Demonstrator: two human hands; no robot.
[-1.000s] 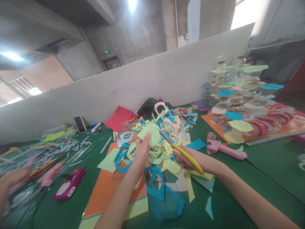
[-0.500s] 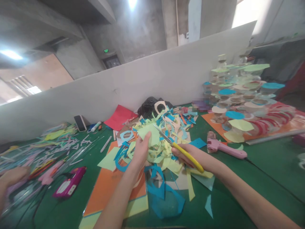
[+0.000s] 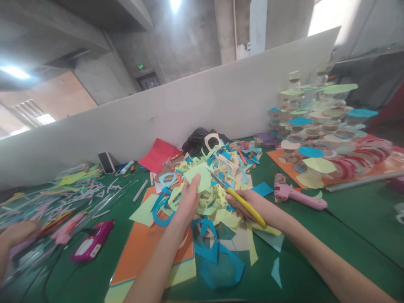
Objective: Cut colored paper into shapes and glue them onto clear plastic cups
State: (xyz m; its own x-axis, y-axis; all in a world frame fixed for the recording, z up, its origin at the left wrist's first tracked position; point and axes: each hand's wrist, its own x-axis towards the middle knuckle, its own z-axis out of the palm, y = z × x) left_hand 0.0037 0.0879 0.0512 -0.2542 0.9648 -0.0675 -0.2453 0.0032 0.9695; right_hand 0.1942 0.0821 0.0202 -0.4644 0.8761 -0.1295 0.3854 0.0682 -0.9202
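Paper (image 3: 202, 179) pinched in your left hand (image 3: 188, 197), scissors (image 3: 246, 205) gripped in right hand (image 3: 257, 202); scraps (image 3: 217, 201) heaped, piece seemingly part-cut, edge blurred.

A green tabletop (image 3: 360, 206) is carrying a broad litter of paper and tools.
Around its middle, where a heap of paper scraps (image 3: 217, 206) is lying, a black plastic bag (image 3: 195, 141) is slumping at twelve o'clock, an orange sheet (image 3: 377, 164) is spreading at two, a pink glue gun (image 3: 303, 199) is resting at three, a blue cutout (image 3: 237, 265) is lying at five, an orange-topped stack of sheets (image 3: 142, 248) at eight, a magenta device (image 3: 96, 242) near nine, and a red sheet (image 3: 159, 155) is slanting at eleven.
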